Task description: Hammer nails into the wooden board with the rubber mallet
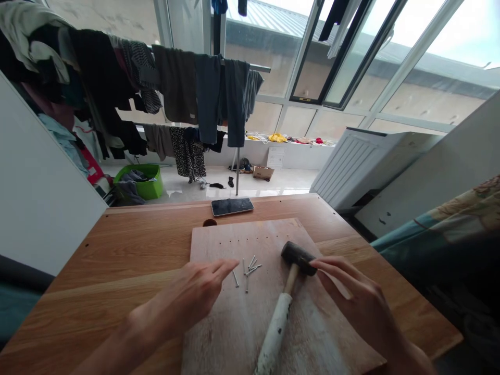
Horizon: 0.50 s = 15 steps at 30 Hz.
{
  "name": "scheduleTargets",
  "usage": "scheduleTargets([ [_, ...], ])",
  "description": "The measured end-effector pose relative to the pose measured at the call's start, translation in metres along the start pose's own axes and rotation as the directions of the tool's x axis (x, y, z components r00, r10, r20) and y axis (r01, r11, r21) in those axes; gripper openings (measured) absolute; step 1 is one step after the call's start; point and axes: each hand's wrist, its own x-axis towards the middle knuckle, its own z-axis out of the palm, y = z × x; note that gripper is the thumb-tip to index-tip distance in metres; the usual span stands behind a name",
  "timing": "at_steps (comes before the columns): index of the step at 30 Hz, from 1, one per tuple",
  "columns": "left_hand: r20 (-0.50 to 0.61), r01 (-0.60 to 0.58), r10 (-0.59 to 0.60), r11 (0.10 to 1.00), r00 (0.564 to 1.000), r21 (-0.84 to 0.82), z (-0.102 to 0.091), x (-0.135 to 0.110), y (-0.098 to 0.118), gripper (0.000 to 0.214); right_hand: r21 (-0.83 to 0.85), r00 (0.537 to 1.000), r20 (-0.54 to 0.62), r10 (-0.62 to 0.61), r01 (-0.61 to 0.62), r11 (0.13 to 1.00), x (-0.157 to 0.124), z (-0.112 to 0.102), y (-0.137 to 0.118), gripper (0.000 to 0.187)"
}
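A hammer [275,325] with a black head and a worn white grip lies across a wooden board [211,333]. My right hand [357,297] reaches in from the right, its fingertips pinching the near end of the hammer's head. On the left, my left hand [195,289] hovers low over the board with thumb and fingers pressed together. A nail [236,279] emerges from under those fingertips, its head toward me. Several loose nails [250,268] lie in a small pile just right of them. Along the board's far side runs a row of small dark dots.
The board rests on a wooden table [128,245]. Beyond it lie a smartphone [232,207] and a small round brown object [210,222]. Past the table are hanging laundry [175,86], a green basket [152,187] and a white ridged appliance [351,161]. A curtain [441,234] hangs at right.
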Motion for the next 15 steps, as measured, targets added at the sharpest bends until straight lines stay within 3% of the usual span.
scheduleTargets([
  [2, -0.035, 0.016, -0.014, 0.999, 0.999, 0.049, -0.001, -0.013, 0.009, 0.052, -0.160, 0.987, -0.070, 0.144, -0.154, 0.975, -0.031, -0.002, 0.026, 0.027],
  [5, -0.128, 0.045, -0.026, 0.988, 0.991, 0.150, 0.014, -0.040, 0.024, 0.044, -0.235, 0.949, -0.004, 0.315, -0.307, 0.922, -0.073, 0.005, 0.051, 0.050],
  [9, -0.303, 0.120, -0.040, 0.961, 0.952, 0.250, 0.047, -0.084, 0.033, 0.037, -0.206, 0.909, -0.026, 0.416, -0.412, 0.888, -0.095, 0.017, 0.051, 0.053],
  [12, -0.424, 0.174, -0.045, 0.946, 0.905, 0.272, 0.060, -0.119, 0.027, 0.033, -0.179, 0.920, -0.012, 0.391, -0.387, 0.905, -0.091, 0.026, 0.035, 0.046],
  [15, -0.412, 0.311, -0.205, 0.927, 0.888, 0.208, 0.060, -0.156, 0.015, 0.039, -0.113, 0.966, 0.063, 0.251, -0.243, 0.964, -0.083, 0.042, 0.013, 0.042],
])
